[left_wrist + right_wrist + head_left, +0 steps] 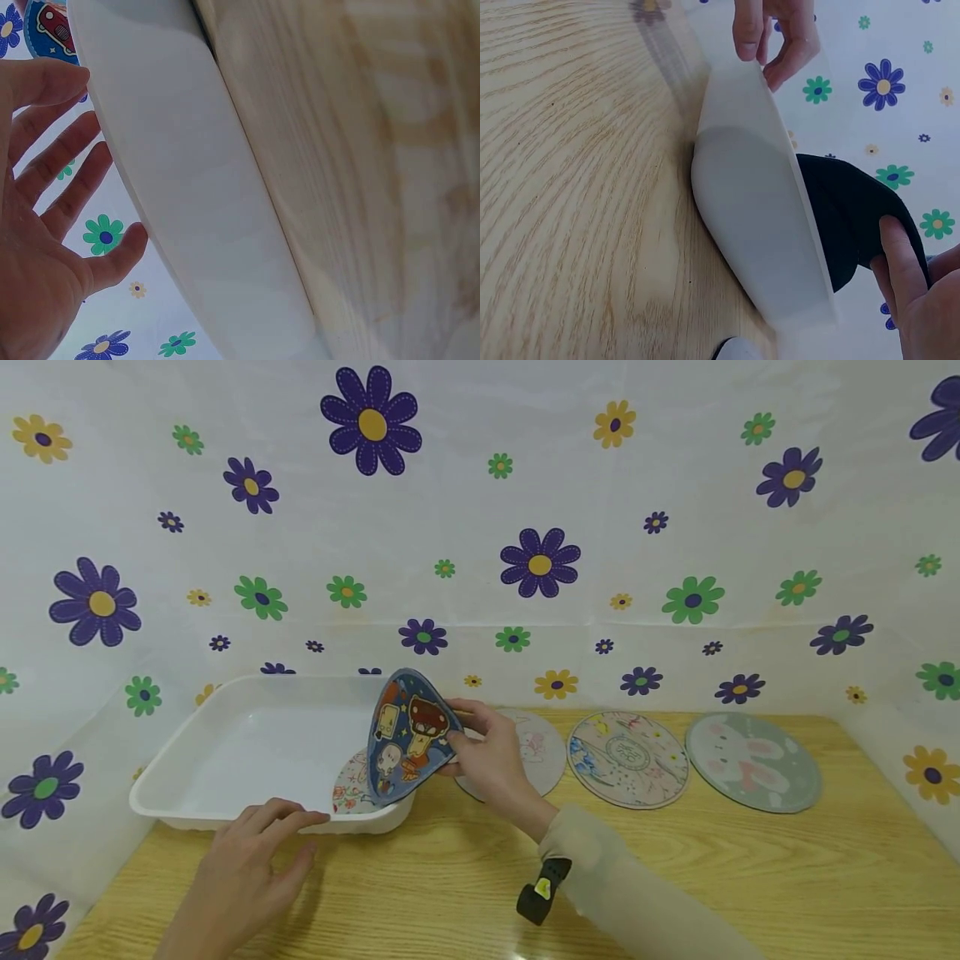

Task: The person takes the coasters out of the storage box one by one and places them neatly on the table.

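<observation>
A blue round mouse pad point(408, 739) with cartoon figures is bent and tilted over the right end of a white tray point(270, 822). My right hand point(491, 752) pinches its right edge between thumb and fingers. Its dark underside point(840, 214) shows in the right wrist view. Inside the tray lies a pale floral mouse pad point(351, 789), partly hidden behind the blue one. At the tray's front rim, my left hand point(255, 864) rests with its fingertips on the edge, the fingers loosely extended.
Right of the tray, a pale pink-printed mouse pad point(542, 752), partly behind my right hand, a floral one point(628, 760) and a grey-green rabbit one point(753, 760) lie in a row on the wooden table point(675, 877). A flower-printed sheet point(465, 518) hangs behind.
</observation>
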{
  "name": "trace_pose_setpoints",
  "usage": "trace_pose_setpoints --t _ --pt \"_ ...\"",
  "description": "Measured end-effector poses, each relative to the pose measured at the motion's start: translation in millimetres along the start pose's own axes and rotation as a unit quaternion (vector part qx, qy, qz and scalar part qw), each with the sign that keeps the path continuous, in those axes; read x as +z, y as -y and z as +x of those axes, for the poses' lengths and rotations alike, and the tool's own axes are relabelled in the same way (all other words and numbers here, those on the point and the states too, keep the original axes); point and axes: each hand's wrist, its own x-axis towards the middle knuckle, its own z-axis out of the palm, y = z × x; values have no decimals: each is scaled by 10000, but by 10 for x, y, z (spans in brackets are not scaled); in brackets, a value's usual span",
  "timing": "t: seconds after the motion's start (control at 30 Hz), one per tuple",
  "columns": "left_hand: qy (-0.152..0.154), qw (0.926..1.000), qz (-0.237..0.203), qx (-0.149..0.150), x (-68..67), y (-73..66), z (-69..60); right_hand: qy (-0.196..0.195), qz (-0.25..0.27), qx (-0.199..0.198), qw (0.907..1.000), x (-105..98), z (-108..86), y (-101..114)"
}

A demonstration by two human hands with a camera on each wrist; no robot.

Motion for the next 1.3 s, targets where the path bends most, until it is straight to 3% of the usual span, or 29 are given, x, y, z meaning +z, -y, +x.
trace_pose_setpoints --t 0.7,1.3 --pt "93 9999 -8 -113 7 -19 -4 -375 460 -329 9977 -181 37 91" --pt "177 9997 32 -178 -10 -29 4 -616 437 -344 9965 -348 -21 142"
